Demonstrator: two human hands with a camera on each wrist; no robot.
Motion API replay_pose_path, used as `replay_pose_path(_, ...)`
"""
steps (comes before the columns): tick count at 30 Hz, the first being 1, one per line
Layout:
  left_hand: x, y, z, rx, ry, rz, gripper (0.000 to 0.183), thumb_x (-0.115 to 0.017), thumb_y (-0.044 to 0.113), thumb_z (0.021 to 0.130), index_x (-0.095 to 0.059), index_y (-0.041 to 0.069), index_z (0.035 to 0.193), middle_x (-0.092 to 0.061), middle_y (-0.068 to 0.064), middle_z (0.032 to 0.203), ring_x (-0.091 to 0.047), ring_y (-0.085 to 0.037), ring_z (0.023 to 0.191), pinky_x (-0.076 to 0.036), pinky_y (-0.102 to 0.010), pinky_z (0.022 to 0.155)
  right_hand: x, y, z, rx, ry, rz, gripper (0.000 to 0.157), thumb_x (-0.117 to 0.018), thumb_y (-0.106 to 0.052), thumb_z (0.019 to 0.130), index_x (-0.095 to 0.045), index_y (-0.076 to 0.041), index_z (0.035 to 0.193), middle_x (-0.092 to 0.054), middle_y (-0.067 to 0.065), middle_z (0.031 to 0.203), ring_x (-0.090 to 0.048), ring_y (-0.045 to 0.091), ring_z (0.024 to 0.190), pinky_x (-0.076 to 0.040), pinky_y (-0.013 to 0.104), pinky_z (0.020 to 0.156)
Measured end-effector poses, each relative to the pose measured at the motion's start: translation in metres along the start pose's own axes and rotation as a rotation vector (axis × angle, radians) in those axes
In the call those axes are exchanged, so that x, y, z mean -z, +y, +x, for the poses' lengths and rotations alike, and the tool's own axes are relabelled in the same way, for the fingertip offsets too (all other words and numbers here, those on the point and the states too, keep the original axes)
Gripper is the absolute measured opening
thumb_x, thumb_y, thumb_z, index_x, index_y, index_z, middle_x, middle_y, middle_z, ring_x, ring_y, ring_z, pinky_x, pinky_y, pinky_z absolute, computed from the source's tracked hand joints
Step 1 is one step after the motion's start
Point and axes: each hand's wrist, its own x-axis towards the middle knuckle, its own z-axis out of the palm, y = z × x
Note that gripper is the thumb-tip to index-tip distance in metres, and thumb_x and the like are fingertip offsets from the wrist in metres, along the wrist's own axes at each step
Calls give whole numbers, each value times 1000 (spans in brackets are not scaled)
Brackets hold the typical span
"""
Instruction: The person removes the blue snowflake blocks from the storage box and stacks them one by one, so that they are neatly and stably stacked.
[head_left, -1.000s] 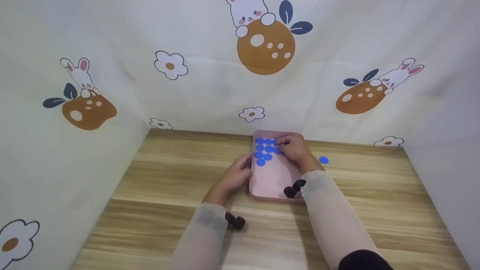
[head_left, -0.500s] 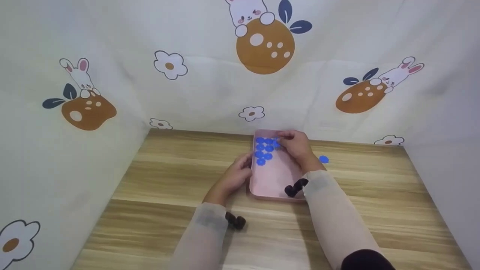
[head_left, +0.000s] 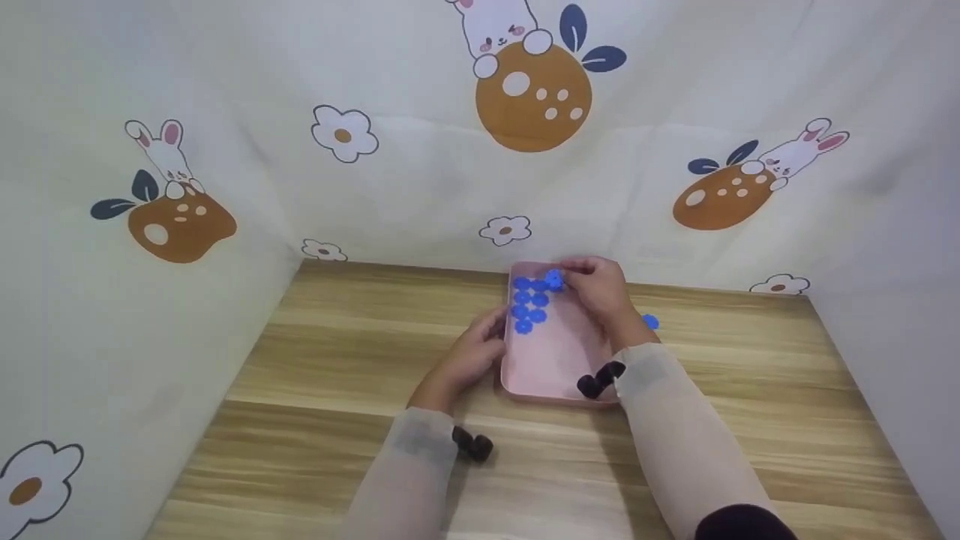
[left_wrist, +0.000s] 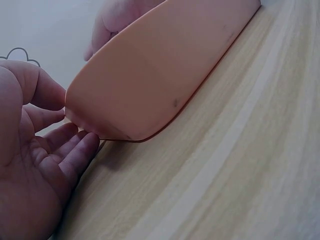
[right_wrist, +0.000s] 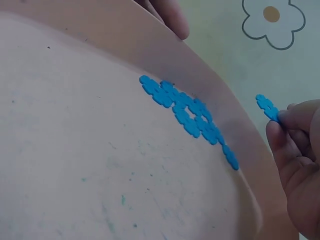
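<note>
A pink tray (head_left: 551,367) holds several blue flower-shaped plastic discs (head_left: 523,298), lying flat edge to edge along its left side. My right hand (head_left: 602,291) is over the tray's far right corner. Between thumb and fingers it pinches one blue flower-shaped disc (right_wrist: 268,108), tilted up off the tray floor. My left hand (head_left: 472,350) rests its fingers against the outside of the tray's left wall. In the left wrist view, these fingers (left_wrist: 75,150) touch the wall and its lower edge, and none shows inside the tray.
Another blue disc (head_left: 651,322) lies on the wooden table (head_left: 337,337) right of the tray, partly behind my right wrist. A printed cloth (head_left: 420,172) stands at the back and both sides, close to the tray's far end. Dark wrist cameras (head_left: 472,444) hang from both sleeves.
My right hand has lifted a blue disc out of the group and drawn it toward the far right corner. The right forearm now partly covers the loose disc. The left hand has stayed put.
</note>
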Motion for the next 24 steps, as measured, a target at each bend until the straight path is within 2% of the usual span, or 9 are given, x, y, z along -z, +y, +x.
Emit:
replay_pose_path(3,0,-2,1,-12,-8,-29,76,-53,4,94,-37,15,167,-38,-12,174,-35,-30,163,-30,-48,135,9,-4,-4,12,7,8,31,-73,-12,97,-77,-2,126,-76,17,125,-73,14,100,-66,25,90)
replay_pose_path(5,0,-2,1,-22,-13,-46,75,-52,3,94,-37,14,167,-38,-13,174,-35,-30,163,-30,-48,135,18,-5,-7,2,15,32,33,-73,-12,98,-75,0,129,-76,17,124,-73,11,96,-66,26,91)
replay_pose_path(9,0,-2,1,-5,-12,-39,75,-53,4,95,-37,15,168,-38,-11,174,-33,-29,164,-27,-48,136,35,-3,-18,-37,33,120,38,-73,-15,100,-71,2,133,-73,11,119,-73,12,98,-65,34,100)
replay_pose_path(14,1,0,1,30,-6,-32,75,-54,5,96,-36,17,168,-38,-6,175,-33,-26,164,-27,-47,136,54,3,-33,-45,72,222,42,-75,-16,99,-69,6,134,-71,4,109,-74,10,94,-65,31,98)
replay_pose_path(18,1,0,0,54,8,-21,76,-55,8,96,-37,21,168,-38,-3,175,-32,-24,164,-27,-46,136,71,11,-42,-29,114,251,34,-77,-15,98,-72,3,126,-73,-1,102,-74,9,90,-66,32,97)
replay_pose_path(22,0,1,0,34,4,-11,77,-54,6,94,-35,17,168,-37,-6,175,-31,-26,165,-25,-47,137,90,23,-50,-52,158,257,27,-76,-15,98,-74,-3,122,-74,-4,103,-74,8,92,-65,26,94)
replay_pose_path(24,0,0,0,18,-3,-12,78,-54,5,94,-35,14,168,-36,-8,175,-31,-27,165,-25,-47,137,99,30,-54,-76,183,286,29,-76,-13,98,-72,0,124,-74,-5,103,-74,8,92,-65,25,93)
